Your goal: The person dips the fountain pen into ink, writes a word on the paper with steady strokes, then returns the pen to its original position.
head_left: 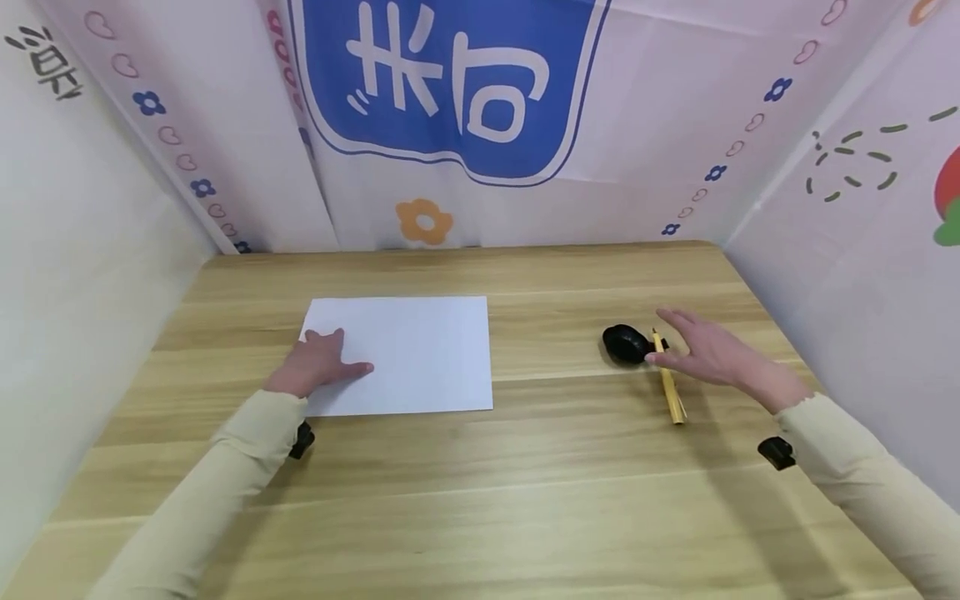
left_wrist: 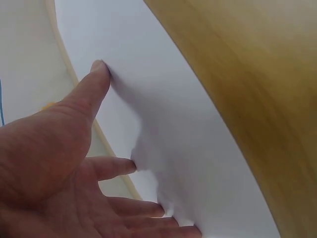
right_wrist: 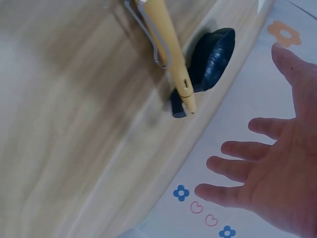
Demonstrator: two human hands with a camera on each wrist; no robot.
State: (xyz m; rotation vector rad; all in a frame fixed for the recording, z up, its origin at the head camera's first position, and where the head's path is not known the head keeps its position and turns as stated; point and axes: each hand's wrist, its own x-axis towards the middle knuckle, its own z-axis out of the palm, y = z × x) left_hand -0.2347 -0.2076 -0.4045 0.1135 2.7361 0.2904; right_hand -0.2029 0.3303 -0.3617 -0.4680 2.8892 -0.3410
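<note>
A white sheet of paper lies flat on the wooden table, left of centre. My left hand rests on its left part with thumb and fingers spread; in the left wrist view the fingertips touch the paper. To the right, a yellow pen with a metal clip lies with its tip end across the narrow neck of a black bulb-shaped thing, seemingly a rubber air blower. Just right of the pen is my right hand, fingers spread and holding nothing. The right wrist view shows a gap between this hand and the pen.
White printed cloth walls enclose the table at the back and on both sides. Dark wrist cameras hang below both cuffs. Bare wood lies between the paper and the pen, and in front of them.
</note>
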